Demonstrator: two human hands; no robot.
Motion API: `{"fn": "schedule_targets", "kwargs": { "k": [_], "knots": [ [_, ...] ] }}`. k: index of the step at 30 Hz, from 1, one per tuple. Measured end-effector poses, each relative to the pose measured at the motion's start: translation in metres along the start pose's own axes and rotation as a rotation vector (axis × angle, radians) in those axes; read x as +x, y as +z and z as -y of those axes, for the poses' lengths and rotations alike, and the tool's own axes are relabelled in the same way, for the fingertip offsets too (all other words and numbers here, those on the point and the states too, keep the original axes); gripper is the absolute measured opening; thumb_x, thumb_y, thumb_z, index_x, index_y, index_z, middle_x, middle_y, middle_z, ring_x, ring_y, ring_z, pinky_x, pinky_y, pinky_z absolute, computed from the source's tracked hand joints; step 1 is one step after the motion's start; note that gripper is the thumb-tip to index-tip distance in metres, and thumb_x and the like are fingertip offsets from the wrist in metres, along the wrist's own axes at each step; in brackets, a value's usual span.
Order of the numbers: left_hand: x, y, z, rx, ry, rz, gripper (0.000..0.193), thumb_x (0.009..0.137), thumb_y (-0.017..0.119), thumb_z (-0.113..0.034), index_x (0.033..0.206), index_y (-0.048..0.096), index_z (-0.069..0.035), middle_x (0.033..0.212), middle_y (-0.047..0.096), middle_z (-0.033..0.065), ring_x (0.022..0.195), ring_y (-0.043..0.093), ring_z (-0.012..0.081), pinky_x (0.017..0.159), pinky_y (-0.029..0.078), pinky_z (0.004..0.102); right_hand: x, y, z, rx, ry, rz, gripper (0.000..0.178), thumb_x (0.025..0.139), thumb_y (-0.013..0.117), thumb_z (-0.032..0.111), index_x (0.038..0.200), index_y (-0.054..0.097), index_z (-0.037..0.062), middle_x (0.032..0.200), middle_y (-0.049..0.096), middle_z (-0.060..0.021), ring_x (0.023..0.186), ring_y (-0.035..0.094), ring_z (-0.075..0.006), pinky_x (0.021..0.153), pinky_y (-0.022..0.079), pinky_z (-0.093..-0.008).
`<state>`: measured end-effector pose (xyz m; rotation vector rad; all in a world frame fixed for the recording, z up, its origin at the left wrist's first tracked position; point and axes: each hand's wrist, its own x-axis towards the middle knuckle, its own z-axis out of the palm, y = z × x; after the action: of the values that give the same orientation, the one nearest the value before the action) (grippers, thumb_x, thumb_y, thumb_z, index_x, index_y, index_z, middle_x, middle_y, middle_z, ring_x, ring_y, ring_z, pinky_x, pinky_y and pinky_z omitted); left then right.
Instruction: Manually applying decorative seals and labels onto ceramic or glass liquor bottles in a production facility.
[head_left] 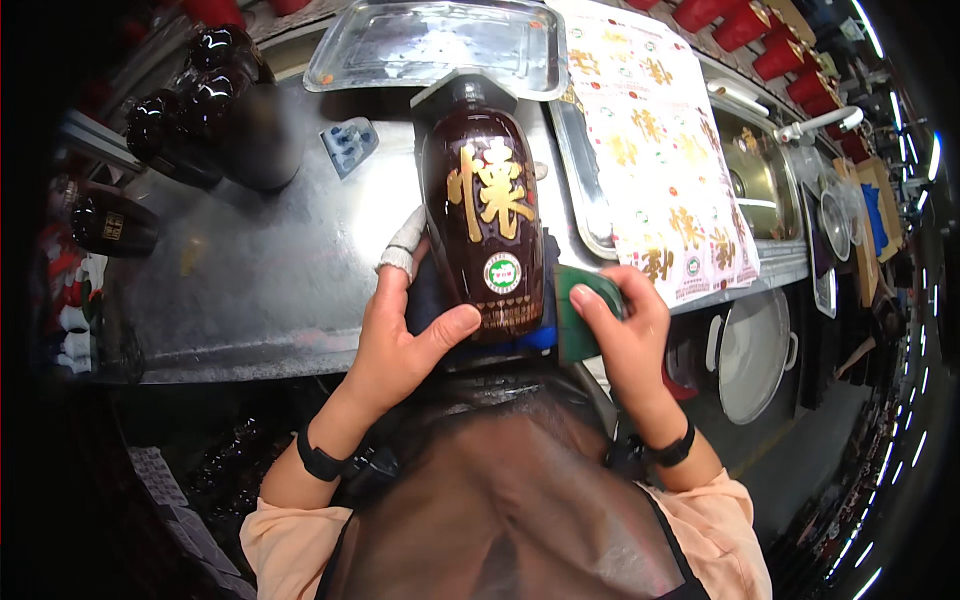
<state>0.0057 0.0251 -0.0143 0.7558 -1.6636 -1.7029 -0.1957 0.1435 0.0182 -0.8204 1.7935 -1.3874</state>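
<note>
A glossy dark brown bottle [470, 240] with gold lettering and a round green-and-white emblem lies before me, its neck pointing away. My left hand [405, 325] grips it along its left side, thumb near the base and a pale covering on one finger. Just right of the bottle, my right hand [635, 330] pinches a flat dark green squeegee-like piece [578, 315] between thumb and fingers. Its edge is close to the bottle; whether they touch I cannot tell. Something blue beneath the bottle is mostly hidden.
Printed decal sheets [650, 150] lie on a tray to the right. A metal tray [440, 45] sits at the back. Several dark bottles [215, 110] stand at the left, near a small blue-and-white piece [350, 145]. At the right are a water basin [755, 185] and a white pot [755, 355].
</note>
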Motion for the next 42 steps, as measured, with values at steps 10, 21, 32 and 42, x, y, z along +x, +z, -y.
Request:
{"fn": "schedule_targets", "kwargs": {
  "k": [10,21,32,42],
  "knots": [
    [0.008,-0.004,-0.010,0.042,-0.003,-0.031,0.096,0.087,0.075,-0.027,0.153,0.016,0.007,0.152,0.033,0.0253,0.144,0.032,0.0329,0.118,0.025,0.0426,0.032,0.000,0.022,0.042,-0.096,0.023,0.022,0.082,0.079,0.007,0.097,0.065,0.0009,0.089,0.063,-0.0037,0.080,0.058,-0.0073,0.072,0.048,-0.0231],
    [0.040,0.006,-0.029,-0.180,-0.035,-0.207,0.093,0.087,0.077,-0.023,0.152,0.017,0.005,0.145,0.041,0.0268,0.135,0.043,0.0293,0.115,0.030,0.0409,0.137,0.029,0.073,-0.379,-0.915,0.281,0.020,0.078,0.076,0.007,0.096,0.067,0.0009,0.089,0.066,-0.0152,0.077,0.066,-0.0313,0.070,0.053,-0.0355],
    [0.042,-0.003,-0.026,-0.121,-0.081,-0.118,0.096,0.085,0.075,-0.016,0.155,0.012,0.001,0.144,0.041,0.0182,0.135,0.041,0.0251,0.115,0.028,0.0390,0.156,0.042,0.096,-0.400,-0.913,0.500,0.026,0.078,0.076,0.005,0.101,0.066,0.0019,0.090,0.068,-0.0141,0.081,0.068,-0.0307,0.069,0.054,-0.0376],
    [0.044,-0.002,-0.020,-0.065,-0.013,-0.165,0.088,0.084,0.079,-0.027,0.145,0.025,0.008,0.138,0.044,0.0251,0.131,0.045,0.0303,0.112,0.034,0.0419,0.158,0.061,0.103,-0.512,-1.036,0.497,0.023,0.077,0.073,0.007,0.097,0.062,0.0014,0.084,0.063,-0.0161,0.078,0.063,-0.0386,0.068,0.052,-0.0436]
  ]
}}
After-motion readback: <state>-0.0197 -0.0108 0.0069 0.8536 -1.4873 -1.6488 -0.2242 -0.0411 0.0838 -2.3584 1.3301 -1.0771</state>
